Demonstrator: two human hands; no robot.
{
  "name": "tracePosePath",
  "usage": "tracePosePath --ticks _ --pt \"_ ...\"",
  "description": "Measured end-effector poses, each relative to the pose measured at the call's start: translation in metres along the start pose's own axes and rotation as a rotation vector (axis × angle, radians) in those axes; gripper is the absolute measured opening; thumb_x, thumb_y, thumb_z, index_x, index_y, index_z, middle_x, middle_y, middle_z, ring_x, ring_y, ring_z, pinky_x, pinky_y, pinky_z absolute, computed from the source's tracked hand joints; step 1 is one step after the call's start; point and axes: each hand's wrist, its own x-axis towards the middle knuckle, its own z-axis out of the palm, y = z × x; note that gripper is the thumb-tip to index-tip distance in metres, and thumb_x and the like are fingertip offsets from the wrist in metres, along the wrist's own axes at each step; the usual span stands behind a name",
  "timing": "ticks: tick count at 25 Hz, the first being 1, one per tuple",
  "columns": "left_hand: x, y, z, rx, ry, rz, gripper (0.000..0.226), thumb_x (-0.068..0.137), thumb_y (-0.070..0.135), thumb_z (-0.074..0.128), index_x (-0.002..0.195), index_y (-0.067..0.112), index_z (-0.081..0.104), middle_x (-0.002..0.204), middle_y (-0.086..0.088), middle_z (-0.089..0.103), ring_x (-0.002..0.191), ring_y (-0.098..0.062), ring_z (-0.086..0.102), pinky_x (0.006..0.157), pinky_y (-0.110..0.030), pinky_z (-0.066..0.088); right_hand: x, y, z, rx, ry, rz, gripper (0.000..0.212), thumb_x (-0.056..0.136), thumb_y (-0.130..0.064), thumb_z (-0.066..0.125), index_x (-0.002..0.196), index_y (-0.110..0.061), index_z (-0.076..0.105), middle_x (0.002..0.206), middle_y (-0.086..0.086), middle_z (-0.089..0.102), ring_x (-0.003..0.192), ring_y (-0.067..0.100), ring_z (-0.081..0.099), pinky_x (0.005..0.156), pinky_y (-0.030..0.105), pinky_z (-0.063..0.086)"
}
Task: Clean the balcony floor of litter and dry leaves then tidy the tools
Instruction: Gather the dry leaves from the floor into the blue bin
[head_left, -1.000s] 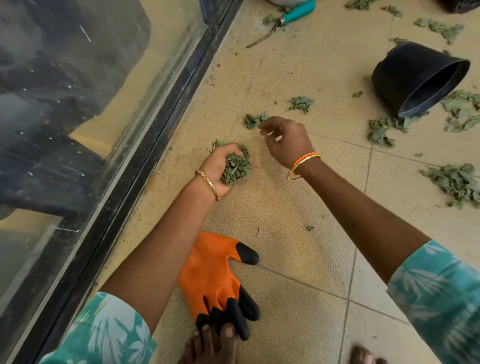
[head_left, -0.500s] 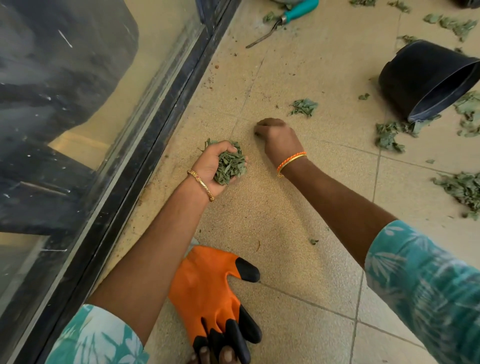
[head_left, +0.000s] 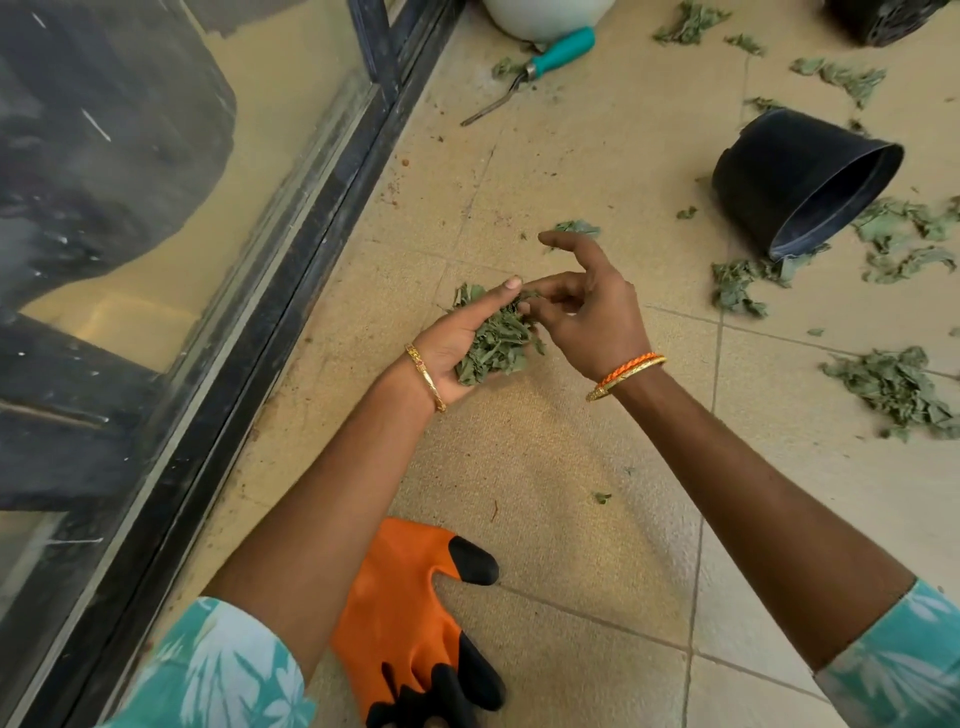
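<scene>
My left hand (head_left: 449, 345) is palm up over the tiled floor and holds a handful of dry green leaves (head_left: 493, 348), its thumb lying across the top. My right hand (head_left: 605, 312) is right beside it, fingers loosely spread, with its fingertips touching the pile in the left palm. One small leaf clump (head_left: 576, 227) lies on the floor just beyond the right hand. Larger leaf piles lie to the right (head_left: 893, 387) and by the pot (head_left: 735, 288). A teal-handled garden tool (head_left: 561, 49) lies at the top.
A black plastic pot (head_left: 789, 176) lies tipped on its side at right. An orange and black glove (head_left: 400, 613) lies near my feet. The sliding glass door and its dark frame (head_left: 291, 291) run along the left. A white pot (head_left: 545, 13) and another black pot (head_left: 878, 18) stand at the far edge.
My right hand picked a leaf clump off the floor and brought it to my left palm. The left hand's pile has grown and both hands have lifted a little.
</scene>
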Motion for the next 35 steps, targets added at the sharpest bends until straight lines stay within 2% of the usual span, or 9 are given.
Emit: tracePosePath --ticks 4,8,13,16,19,26,31,33,35 --pt "0.011 -0.001 0.004 -0.017 0.125 -0.021 0.01 0.094 0.019 0.053 0.087 0.014 0.06 0.073 -0.003 0.067 0.064 -0.014 0.06 0.055 -0.024 0.049 0.0 0.002 -0.008 -0.049 0.001 -0.032 0.065 0.079 0.011 0.046 0.136 -0.018 0.033 0.1 0.005 0.058 0.084 0.011 0.066 0.069 0.018 0.055" --pt "0.021 0.004 0.003 -0.055 0.207 -0.022 0.011 0.09 0.009 0.051 0.08 0.012 0.055 0.074 -0.008 0.064 0.064 -0.016 0.059 0.047 -0.022 0.049 0.043 0.025 -0.02 -0.307 0.123 -0.03 0.049 0.076 0.008 0.046 0.122 -0.008 0.054 0.117 0.013 0.053 0.108 0.021 0.055 0.092 0.031 0.049" --pt "0.034 0.014 -0.002 -0.089 0.302 0.027 0.01 0.087 0.006 0.047 0.079 0.011 0.05 0.063 -0.005 0.067 0.069 -0.018 0.06 0.056 -0.025 0.048 0.097 0.074 -0.012 -0.742 -0.247 -0.011 0.047 0.089 -0.003 0.049 0.135 -0.013 0.048 0.15 0.017 0.027 0.138 0.037 0.023 0.113 0.044 0.026" --pt "0.04 0.018 -0.005 -0.087 0.336 0.042 0.009 0.087 0.007 0.046 0.08 0.01 0.05 0.061 -0.006 0.066 0.071 -0.021 0.061 0.051 -0.021 0.05 0.098 0.084 0.002 -0.753 -0.156 -0.158 0.03 0.086 0.003 0.049 0.111 -0.003 0.065 0.125 0.021 0.056 0.119 0.039 0.048 0.098 0.044 0.043" --pt "0.041 0.016 -0.002 -0.073 0.299 0.024 0.009 0.088 0.007 0.044 0.08 0.011 0.049 0.059 -0.005 0.065 0.07 -0.021 0.056 0.057 -0.027 0.047 0.094 0.077 0.003 -0.828 -0.087 -0.224 0.025 0.082 0.007 0.049 0.094 0.0 0.07 0.102 0.019 0.066 0.099 0.036 0.055 0.081 0.041 0.05" --pt "0.04 0.006 0.005 -0.086 0.143 -0.007 0.011 0.083 0.011 0.048 0.086 0.006 0.057 0.082 -0.011 0.061 0.073 -0.021 0.058 0.068 -0.029 0.049 0.038 0.035 -0.006 -0.308 0.095 -0.091 0.026 0.081 0.007 0.06 0.099 -0.007 0.073 0.093 0.007 0.073 0.087 0.015 0.068 0.084 0.018 0.05" --pt "0.029 0.0 0.032 -0.112 -0.015 -0.028 0.023 0.09 0.01 0.038 0.088 0.007 0.061 0.073 -0.005 0.064 0.061 -0.014 0.06 0.053 -0.02 0.05 0.007 0.026 -0.015 -0.241 0.024 -0.013 0.054 0.077 0.011 0.053 0.124 -0.016 0.057 0.1 0.003 0.072 0.095 0.013 0.063 0.086 0.019 0.05" --pt "0.031 -0.004 0.043 -0.073 0.01 -0.048 0.025 0.091 0.009 0.037 0.082 0.008 0.059 0.067 -0.003 0.063 0.056 -0.012 0.059 0.049 -0.018 0.048 0.0 0.022 -0.027 -0.255 -0.024 0.0 0.061 0.078 0.012 0.047 0.132 -0.016 0.047 0.105 0.006 0.068 0.09 0.01 0.061 0.079 0.015 0.048" --pt "0.037 -0.007 0.051 -0.009 0.071 -0.085 0.018 0.09 0.009 0.04 0.081 0.01 0.056 0.071 -0.004 0.06 0.059 -0.015 0.057 0.051 -0.02 0.047 -0.006 0.019 -0.041 -0.262 0.006 0.0 0.061 0.076 0.012 0.042 0.132 -0.014 0.045 0.109 0.01 0.059 0.092 0.016 0.059 0.077 0.024 0.049"
